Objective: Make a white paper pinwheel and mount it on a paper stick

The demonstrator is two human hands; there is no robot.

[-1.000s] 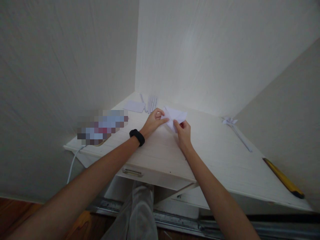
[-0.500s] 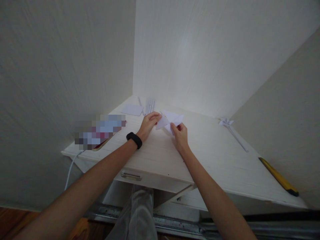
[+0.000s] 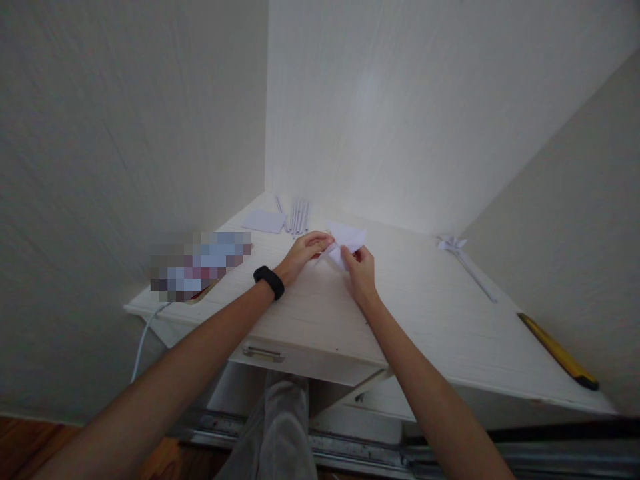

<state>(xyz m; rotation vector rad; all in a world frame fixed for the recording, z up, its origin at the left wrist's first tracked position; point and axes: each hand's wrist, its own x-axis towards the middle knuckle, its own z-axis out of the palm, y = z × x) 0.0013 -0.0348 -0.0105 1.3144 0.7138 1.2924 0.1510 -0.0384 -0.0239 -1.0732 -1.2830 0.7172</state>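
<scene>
Between my hands, just above the white desk, is a piece of white paper (image 3: 351, 237) with cut, pointed flaps. My left hand (image 3: 310, 249), below a black wristband, is closed on its left flap, which bends in toward the middle. The thumb and fingers of my right hand (image 3: 361, 264) pinch the paper's lower right part, near its centre. Fingers hide some of the left flap. Farther right on the desk lies a finished-looking paper pinwheel (image 3: 451, 244) on a rolled paper stick (image 3: 475, 277).
Several thin paper sticks (image 3: 301, 217) and a white paper sheet (image 3: 263, 221) lie at the back left. A blurred-out device (image 3: 203, 265) with a white cable (image 3: 143, 340) sits on the left. A yellow utility knife (image 3: 557, 350) lies near the right wall. A drawer handle (image 3: 263, 354) fronts the desk.
My left hand has moved right, toward the paper's centre, folding the left flap inward. My right hand keeps its pinch in about the same place.
</scene>
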